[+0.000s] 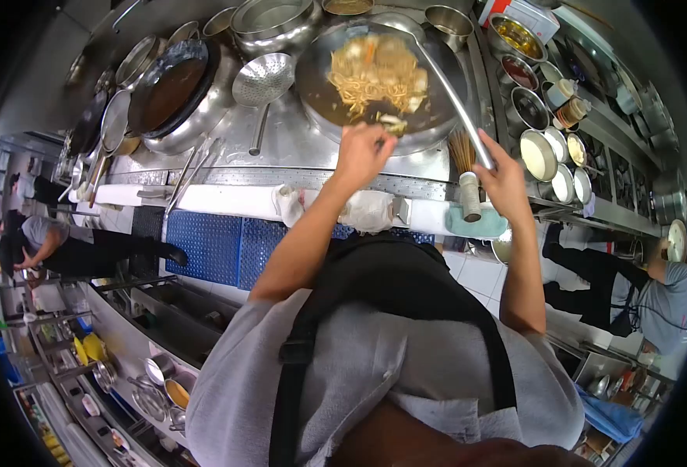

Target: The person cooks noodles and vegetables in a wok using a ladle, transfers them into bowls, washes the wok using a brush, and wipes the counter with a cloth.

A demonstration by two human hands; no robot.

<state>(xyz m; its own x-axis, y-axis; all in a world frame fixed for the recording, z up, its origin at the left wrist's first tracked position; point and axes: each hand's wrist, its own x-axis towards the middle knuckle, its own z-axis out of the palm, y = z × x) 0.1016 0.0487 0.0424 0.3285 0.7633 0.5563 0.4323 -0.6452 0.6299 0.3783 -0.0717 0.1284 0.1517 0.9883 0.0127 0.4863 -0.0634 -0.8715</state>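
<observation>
A dark wok (pixel 317 87) holds noodles (pixel 371 74) with pale pieces of vegetable, blurred by motion. My left hand (pixel 365 157) is closed at the wok's near rim and appears to grip it; the fingers partly hide the grip point. In my right hand (pixel 505 177) is the long metal handle of a ladle (pixel 454 100), slanting forward and left over the wok's right side. The ladle's head lies near the far rim and is hard to make out. Just left of my right hand stands a bamboo wok brush (pixel 462 152).
A perforated strainer (pixel 263 80) rests left of the wok, beside a blackened pan of dark sauce (pixel 174 92). Seasoning bowls (pixel 539 156) and squeeze bottles (pixel 571 113) line the right. Rolled white cloth (pixel 203 199) covers the front edge. Two other people stand at the sides.
</observation>
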